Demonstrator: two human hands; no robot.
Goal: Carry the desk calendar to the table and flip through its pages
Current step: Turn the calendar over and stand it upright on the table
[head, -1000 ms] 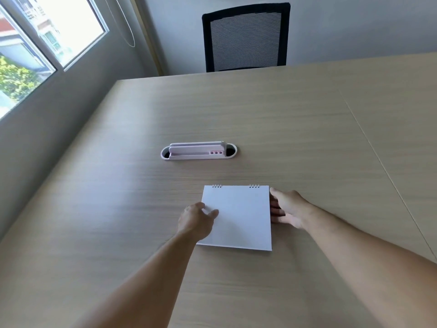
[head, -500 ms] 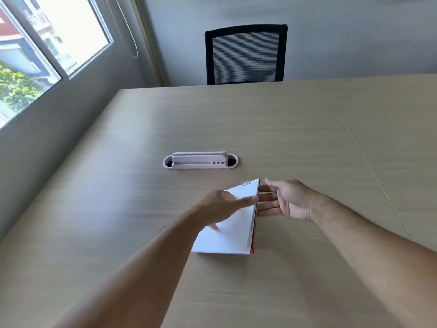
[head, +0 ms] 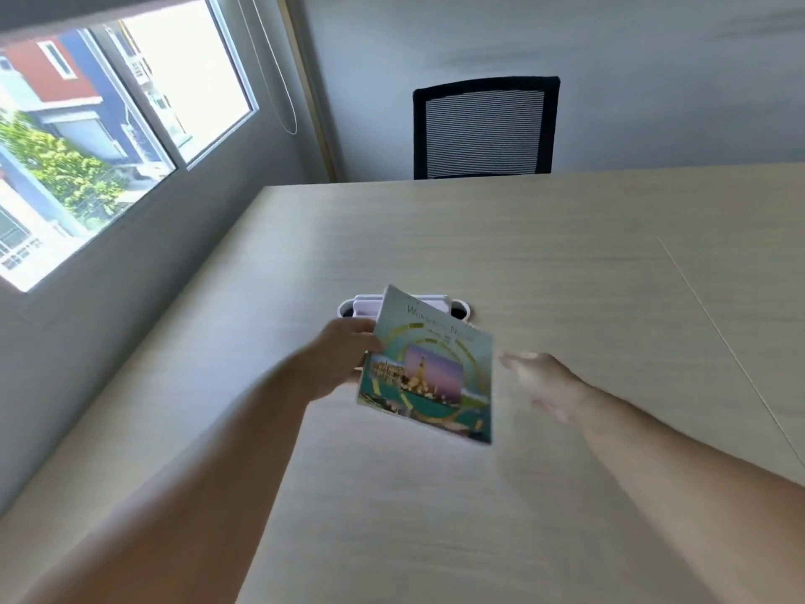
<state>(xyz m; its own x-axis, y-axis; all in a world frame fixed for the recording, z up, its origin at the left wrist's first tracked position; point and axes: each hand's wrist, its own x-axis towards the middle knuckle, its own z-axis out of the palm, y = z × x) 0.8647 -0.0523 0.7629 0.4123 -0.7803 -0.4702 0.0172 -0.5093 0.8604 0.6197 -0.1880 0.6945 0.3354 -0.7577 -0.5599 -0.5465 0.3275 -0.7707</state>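
Note:
The desk calendar (head: 429, 370) is lifted off the wooden table (head: 566, 298), tilted, its teal picture cover with gold rings and a purple photo facing me. My left hand (head: 344, 359) grips its left edge, fingers behind it. My right hand (head: 538, 381) hovers just to the calendar's right with fingers apart and blurred, touching nothing.
A white cable port cover (head: 453, 305) is set into the table just behind the calendar, partly hidden by it. A black mesh chair (head: 485, 128) stands at the far edge. A window (head: 87, 137) fills the left wall.
The calendar lay flat with a white side up; it was tipped onto its edge and is now turned over and raised in my left hand. My right hand let go. The view tilted upward.

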